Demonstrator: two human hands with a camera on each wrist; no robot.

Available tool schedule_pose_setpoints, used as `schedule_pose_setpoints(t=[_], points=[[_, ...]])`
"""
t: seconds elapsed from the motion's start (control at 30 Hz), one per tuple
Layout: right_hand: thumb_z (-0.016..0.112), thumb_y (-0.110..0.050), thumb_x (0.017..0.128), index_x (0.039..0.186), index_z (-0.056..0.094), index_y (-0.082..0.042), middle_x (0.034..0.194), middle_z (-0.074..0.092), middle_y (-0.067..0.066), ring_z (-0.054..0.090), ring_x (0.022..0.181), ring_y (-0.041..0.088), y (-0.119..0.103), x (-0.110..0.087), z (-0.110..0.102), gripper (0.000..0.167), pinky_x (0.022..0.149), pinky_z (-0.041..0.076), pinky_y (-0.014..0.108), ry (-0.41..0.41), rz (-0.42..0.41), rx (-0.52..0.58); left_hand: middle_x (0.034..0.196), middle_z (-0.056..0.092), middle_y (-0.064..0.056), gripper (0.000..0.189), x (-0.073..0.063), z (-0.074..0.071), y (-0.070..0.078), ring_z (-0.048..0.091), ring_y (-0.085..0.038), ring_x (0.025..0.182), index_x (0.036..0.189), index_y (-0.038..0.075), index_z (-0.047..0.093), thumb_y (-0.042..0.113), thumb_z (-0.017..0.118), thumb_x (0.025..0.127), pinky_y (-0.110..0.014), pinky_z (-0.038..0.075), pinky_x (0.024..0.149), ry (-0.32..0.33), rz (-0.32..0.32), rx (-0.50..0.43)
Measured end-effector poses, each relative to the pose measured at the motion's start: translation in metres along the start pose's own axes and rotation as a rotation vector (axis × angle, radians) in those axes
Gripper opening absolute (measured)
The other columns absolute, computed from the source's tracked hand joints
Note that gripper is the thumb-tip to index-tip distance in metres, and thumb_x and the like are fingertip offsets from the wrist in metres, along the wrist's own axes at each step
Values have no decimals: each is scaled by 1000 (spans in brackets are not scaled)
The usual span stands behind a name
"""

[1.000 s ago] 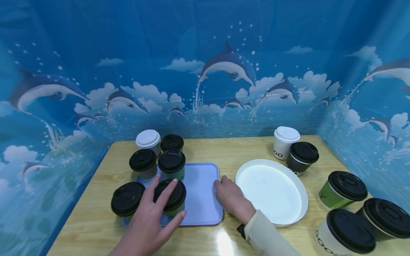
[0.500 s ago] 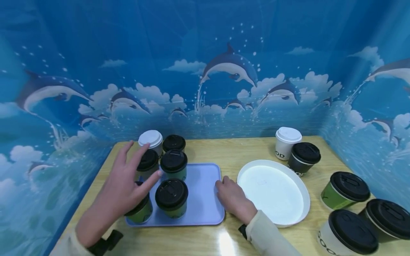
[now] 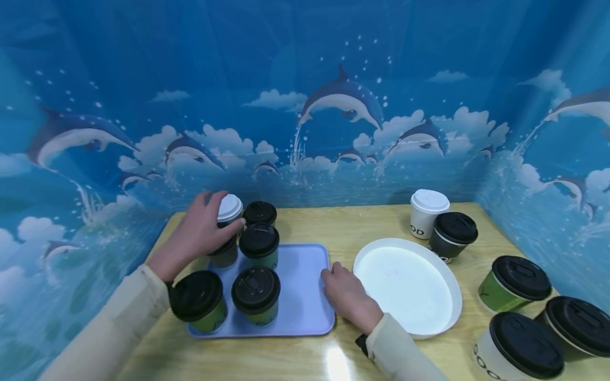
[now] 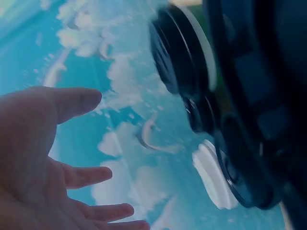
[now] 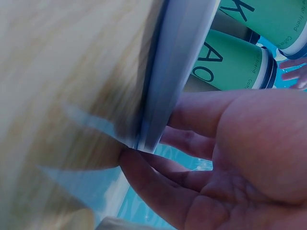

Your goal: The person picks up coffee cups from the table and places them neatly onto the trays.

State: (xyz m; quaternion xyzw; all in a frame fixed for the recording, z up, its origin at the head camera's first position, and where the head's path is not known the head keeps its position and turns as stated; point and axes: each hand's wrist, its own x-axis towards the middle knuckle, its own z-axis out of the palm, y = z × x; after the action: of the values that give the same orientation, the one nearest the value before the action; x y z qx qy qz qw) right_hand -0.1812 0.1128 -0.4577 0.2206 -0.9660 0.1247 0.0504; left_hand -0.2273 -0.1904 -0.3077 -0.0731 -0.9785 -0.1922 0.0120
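Note:
My left hand [image 3: 202, 227] reaches over the back left cups, thumb and fingers spread, beside the paper coffee cup with a white lid [image 3: 230, 207]. The left wrist view shows nothing between its fingers. Under the hand stands a black-lidded grey-brown cup [image 3: 224, 257], its lid partly hidden. On the lilac tray [image 3: 305, 286] are a teal cup [image 3: 259, 248] and two green cups, one at front left [image 3: 205, 304] and one in front middle [image 3: 257, 296], all black-lidded. My right hand [image 3: 350, 296] pinches the tray's right rim, thumb over the wall [image 5: 177, 62] and fingers at its underside.
A round white tray [image 3: 405, 286] lies right of my right hand. Behind it stand a white cup [image 3: 426, 214] and a black cup [image 3: 450, 238]. Several more lidded cups, one green [image 3: 512, 283], fill the right side. Another black-lidded cup [image 3: 259, 212] stands at back left. A dolphin-print curtain [image 3: 305, 132] surrounds the table.
My left hand has moved from over the front green cups, first left, then away to the back left beside the white-lidded cup. My right hand keeps its hold on the tray rim.

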Motion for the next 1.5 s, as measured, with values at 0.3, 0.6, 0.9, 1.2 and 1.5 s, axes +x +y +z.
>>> schedule_pose_setpoints(t=[0.3, 0.6, 0.9, 1.2, 1.5], points=[[59, -2, 95, 95, 63, 3, 86, 53, 18, 55, 69, 30, -2, 1, 0, 6, 56, 49, 47, 5, 22, 18, 159, 13, -43, 86, 46, -2, -23, 20, -61, 144, 162, -4, 18, 45, 58, 104, -74, 30, 109, -97, -82, -5], [57, -3, 97, 97, 63, 3, 87, 53, 17, 54, 70, 29, -2, 1, -3, 8, 57, 50, 46, -19, 30, 9, 162, 7, -41, 90, 73, -9, -39, 11, -60, 148, 163, -4, 10, 47, 55, 104, -73, 25, 112, -203, -111, -29], [61, -4, 96, 97, 63, 3, 87, 53, 17, 55, 70, 29, -2, 1, -2, 7, 57, 50, 45, -22, 22, 3, 163, 0, -40, 100, 89, 1, -50, 1, -61, 149, 165, 0, 7, 55, 60, 99, -75, 19, 114, -307, -188, 5], [62, -4, 96, 98, 64, 3, 86, 52, 16, 53, 68, 27, -2, 1, -3, 8, 56, 49, 44, -21, 19, -3, 164, 11, -36, 97, 96, 13, -56, 8, -60, 149, 165, 3, 13, 52, 63, 99, -74, 23, 114, -342, -188, -2], [62, -6, 98, 98, 63, 3, 87, 53, 16, 53, 69, 27, -4, 1, -4, 8, 56, 49, 43, -34, 25, -15, 159, 22, -38, 93, 98, 19, -58, 29, -57, 142, 164, -1, 12, 42, 64, 100, -70, 32, 111, -334, -161, -44]])
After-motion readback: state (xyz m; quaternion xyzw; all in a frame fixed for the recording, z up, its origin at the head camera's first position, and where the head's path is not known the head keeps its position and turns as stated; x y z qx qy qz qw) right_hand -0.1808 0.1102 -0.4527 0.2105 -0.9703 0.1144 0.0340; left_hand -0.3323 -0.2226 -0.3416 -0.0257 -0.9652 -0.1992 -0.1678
